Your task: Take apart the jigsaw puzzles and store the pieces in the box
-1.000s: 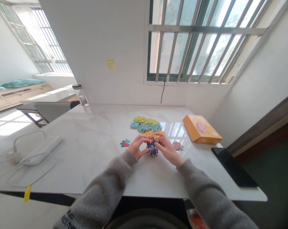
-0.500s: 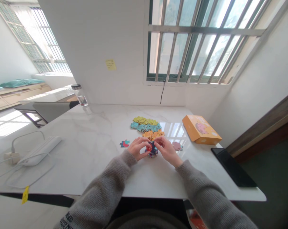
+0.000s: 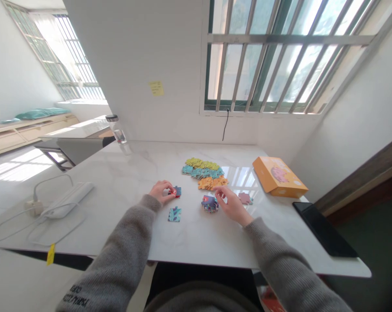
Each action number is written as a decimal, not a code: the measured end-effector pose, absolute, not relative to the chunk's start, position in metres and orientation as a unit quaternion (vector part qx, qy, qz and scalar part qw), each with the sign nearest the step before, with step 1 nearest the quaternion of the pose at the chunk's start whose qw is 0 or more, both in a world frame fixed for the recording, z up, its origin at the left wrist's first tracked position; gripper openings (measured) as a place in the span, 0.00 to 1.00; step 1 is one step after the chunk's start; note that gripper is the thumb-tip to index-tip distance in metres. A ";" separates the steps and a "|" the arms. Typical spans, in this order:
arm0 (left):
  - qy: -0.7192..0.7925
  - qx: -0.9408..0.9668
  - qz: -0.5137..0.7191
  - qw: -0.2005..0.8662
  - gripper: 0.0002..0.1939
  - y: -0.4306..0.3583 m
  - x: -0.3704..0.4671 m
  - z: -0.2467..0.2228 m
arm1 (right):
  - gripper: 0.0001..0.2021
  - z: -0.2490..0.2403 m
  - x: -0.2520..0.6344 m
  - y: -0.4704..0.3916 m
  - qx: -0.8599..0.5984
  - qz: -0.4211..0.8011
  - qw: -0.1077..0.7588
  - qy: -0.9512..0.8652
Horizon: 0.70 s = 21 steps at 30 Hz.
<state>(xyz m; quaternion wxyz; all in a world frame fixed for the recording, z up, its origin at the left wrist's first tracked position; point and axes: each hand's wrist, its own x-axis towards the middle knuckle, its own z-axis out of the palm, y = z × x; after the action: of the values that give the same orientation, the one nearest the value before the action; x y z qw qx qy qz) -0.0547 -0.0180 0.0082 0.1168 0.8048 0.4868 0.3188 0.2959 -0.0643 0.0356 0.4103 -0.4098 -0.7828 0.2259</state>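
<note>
1. Resting over a red-and-dark-blue jigsaw piece [image 3: 178,192], the left hand [image 3: 161,191] has thumb and fingertips nearly together; whether they pinch it or merely touch it, I cannot tell.
2. The right hand [image 3: 228,202] is loosely curled, a small gap between thumb and forefinger, with nothing visible in its hold. It sits just beside a stack of dark-printed pieces [image 3: 209,203].
3. The step in hand looks like handling single pieces one by one; the next move calls for a light fingertip grip that leaves neighbouring pieces undisturbed.
4. Nearer the person than the left hand's piece lies a teal leaf-patterned piece [image 3: 174,214]; right of the right hand, a dusty-pink piece [image 3: 245,198].
5. Beyond the stack are orange [image 3: 212,183], teal [image 3: 208,173] and yellow-green piles [image 3: 202,163].
6. Left fingers cover part of their piece. Contact between right fingertips and stack is unclear, and the stack's lower pieces are mostly hidden.
</note>
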 end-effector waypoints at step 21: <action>0.450 0.800 0.390 0.068 0.06 -0.033 -0.014 0.023 | 0.10 0.047 0.302 -0.071 -0.356 0.212 0.290 -0.863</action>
<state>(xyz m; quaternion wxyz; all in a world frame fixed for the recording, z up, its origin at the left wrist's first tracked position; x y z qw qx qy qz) -0.0137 -0.0335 0.0233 0.0677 0.8004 0.4504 0.3898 0.3017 -0.0713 0.0468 0.2904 -0.3561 -0.8626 0.2118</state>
